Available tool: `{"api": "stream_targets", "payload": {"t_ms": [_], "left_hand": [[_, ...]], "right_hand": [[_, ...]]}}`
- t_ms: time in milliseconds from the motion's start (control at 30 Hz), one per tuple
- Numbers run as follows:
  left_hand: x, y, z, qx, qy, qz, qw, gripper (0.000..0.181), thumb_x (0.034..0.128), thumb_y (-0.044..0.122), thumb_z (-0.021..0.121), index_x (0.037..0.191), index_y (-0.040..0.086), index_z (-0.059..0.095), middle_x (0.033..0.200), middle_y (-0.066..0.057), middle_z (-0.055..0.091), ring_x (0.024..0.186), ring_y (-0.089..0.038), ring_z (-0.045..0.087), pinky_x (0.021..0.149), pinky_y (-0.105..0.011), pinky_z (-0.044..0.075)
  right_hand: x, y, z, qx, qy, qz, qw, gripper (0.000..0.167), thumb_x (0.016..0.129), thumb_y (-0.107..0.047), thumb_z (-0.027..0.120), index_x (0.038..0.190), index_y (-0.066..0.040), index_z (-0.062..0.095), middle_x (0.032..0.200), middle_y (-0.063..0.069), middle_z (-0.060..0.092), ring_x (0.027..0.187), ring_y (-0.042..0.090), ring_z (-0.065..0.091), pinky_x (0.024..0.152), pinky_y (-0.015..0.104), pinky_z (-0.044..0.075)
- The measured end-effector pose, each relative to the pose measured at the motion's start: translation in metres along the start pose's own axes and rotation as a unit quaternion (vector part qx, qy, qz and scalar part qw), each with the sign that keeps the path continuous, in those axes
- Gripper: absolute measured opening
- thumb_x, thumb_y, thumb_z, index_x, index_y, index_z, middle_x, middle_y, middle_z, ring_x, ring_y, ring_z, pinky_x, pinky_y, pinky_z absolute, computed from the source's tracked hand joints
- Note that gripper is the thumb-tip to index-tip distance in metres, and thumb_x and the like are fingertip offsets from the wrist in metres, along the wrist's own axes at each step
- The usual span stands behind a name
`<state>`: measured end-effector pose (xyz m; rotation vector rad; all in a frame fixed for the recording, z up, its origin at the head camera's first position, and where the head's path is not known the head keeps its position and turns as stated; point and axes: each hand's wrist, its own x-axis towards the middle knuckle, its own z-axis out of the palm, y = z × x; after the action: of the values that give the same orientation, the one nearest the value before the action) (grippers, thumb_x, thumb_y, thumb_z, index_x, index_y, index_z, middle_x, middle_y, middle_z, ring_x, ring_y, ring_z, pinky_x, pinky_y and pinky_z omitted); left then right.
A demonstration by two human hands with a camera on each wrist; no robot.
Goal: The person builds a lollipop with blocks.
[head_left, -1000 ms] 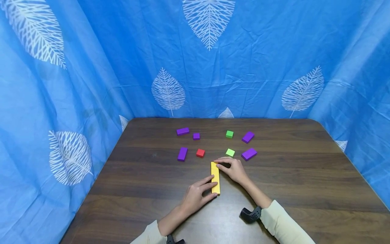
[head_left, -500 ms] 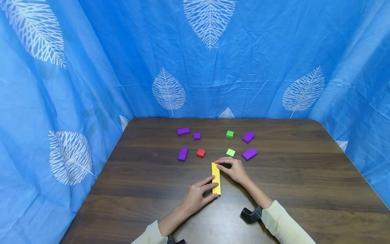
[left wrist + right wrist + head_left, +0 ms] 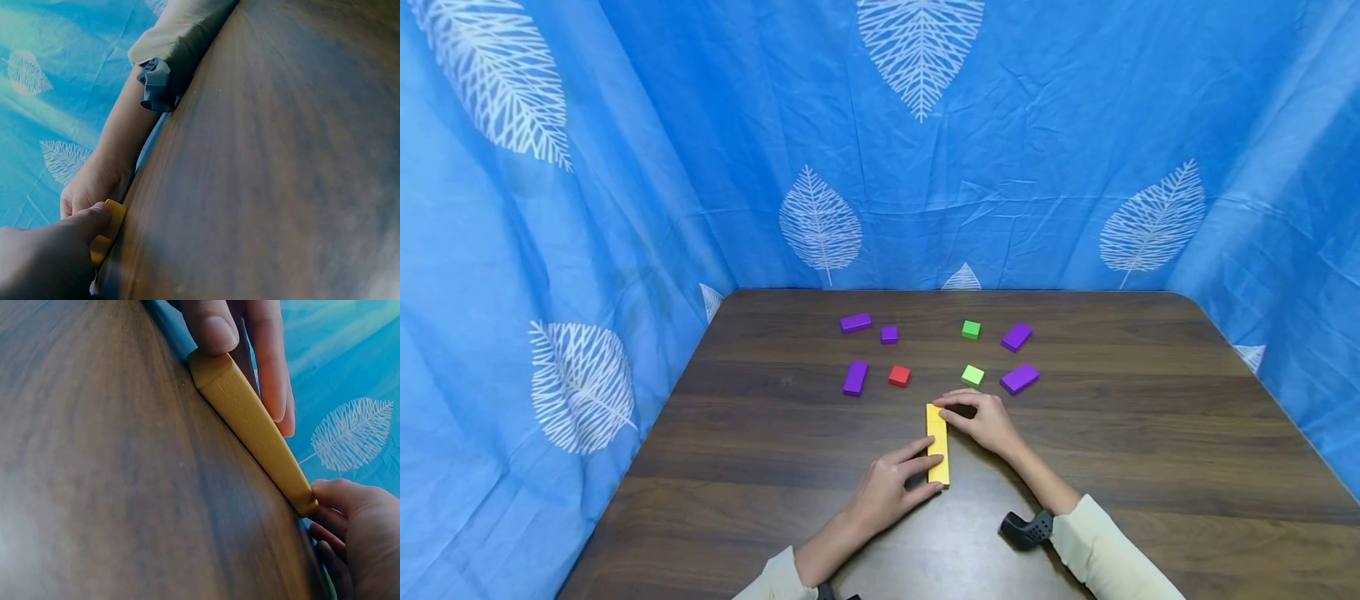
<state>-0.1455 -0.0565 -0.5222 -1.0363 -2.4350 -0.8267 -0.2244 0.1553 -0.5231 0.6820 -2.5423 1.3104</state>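
Note:
Two yellow blocks lie end to end on the brown table (image 3: 760, 467), a long block (image 3: 938, 474) on the near side and a small block (image 3: 933, 412) at its far end. My left hand (image 3: 886, 492) rests its straight, spread fingers on the long block from the left. Its thumb touches the near end, as the right wrist view shows at the yellow block (image 3: 250, 428). With thumb and index finger my right hand (image 3: 988, 421) pinches the small block at its far right corner. In the left wrist view a yellow block (image 3: 114, 219) is partly covered by a thumb.
Beyond the hands lie a red block (image 3: 899, 376), a light green block (image 3: 972, 375), a green block (image 3: 971, 329), a small purple block (image 3: 889, 334) and several longer purple blocks (image 3: 855, 378). A blue leaf-patterned curtain (image 3: 1000, 208) hangs behind the table.
Both yellow blocks have slid slightly towards me, with both hands staying on them. The head view has shifted a little. The other blocks have not moved on the table.

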Motion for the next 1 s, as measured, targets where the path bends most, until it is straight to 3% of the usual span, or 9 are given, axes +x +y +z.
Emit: {"api": "stream_targets", "payload": {"t_ms": [233, 467, 700, 1000], "left_hand": [[0.0, 0.001, 0.0, -0.01, 0.0, -0.006, 0.9999, 0.035, 0.0822, 0.037, 0.069, 0.111, 0.016, 0.069, 0.125, -0.003, 0.058, 0.108, -0.014, 0.057, 0.085, -0.027, 0.049], [-0.001, 0.001, 0.001, -0.014, 0.011, -0.002, 0.9998, 0.036, 0.0807, 0.036, 0.071, 0.11, 0.015, 0.069, 0.124, -0.004, 0.058, 0.107, -0.014, 0.058, 0.084, -0.027, 0.049], [0.0, 0.0, 0.0, -0.009, 0.016, -0.009, 0.9998, 0.037, 0.0786, 0.036, 0.073, 0.109, 0.016, 0.07, 0.123, -0.003, 0.059, 0.104, -0.013, 0.06, 0.08, -0.027, 0.051], [0.0, 0.001, 0.0, -0.004, 0.011, -0.007, 0.9999, 0.037, 0.0788, 0.036, 0.072, 0.11, 0.016, 0.069, 0.123, -0.003, 0.059, 0.105, -0.013, 0.059, 0.081, -0.027, 0.051]], "right_hand": [[-0.002, 0.0, -0.001, 0.005, -0.004, 0.005, 1.0, 0.021, 0.084, -0.025, 0.069, 0.103, -0.019, 0.072, 0.102, -0.008, 0.067, 0.101, 0.013, 0.06, 0.09, 0.04, 0.044], [-0.015, -0.007, -0.003, 0.005, 0.006, -0.013, 0.9999, 0.033, 0.083, -0.025, 0.07, 0.114, -0.014, 0.067, 0.115, -0.005, 0.064, 0.108, 0.016, 0.057, 0.093, 0.04, 0.042], [-0.025, -0.012, -0.002, -0.005, 0.038, -0.041, 0.9984, 0.028, 0.08, -0.018, 0.073, 0.108, -0.015, 0.07, 0.111, -0.004, 0.066, 0.101, 0.015, 0.061, 0.088, 0.035, 0.045], [-0.025, -0.011, 0.001, -0.024, 0.038, -0.072, 0.9964, 0.029, 0.078, -0.021, 0.074, 0.106, -0.014, 0.072, 0.108, -0.004, 0.067, 0.1, 0.015, 0.061, 0.086, 0.032, 0.045]]}}
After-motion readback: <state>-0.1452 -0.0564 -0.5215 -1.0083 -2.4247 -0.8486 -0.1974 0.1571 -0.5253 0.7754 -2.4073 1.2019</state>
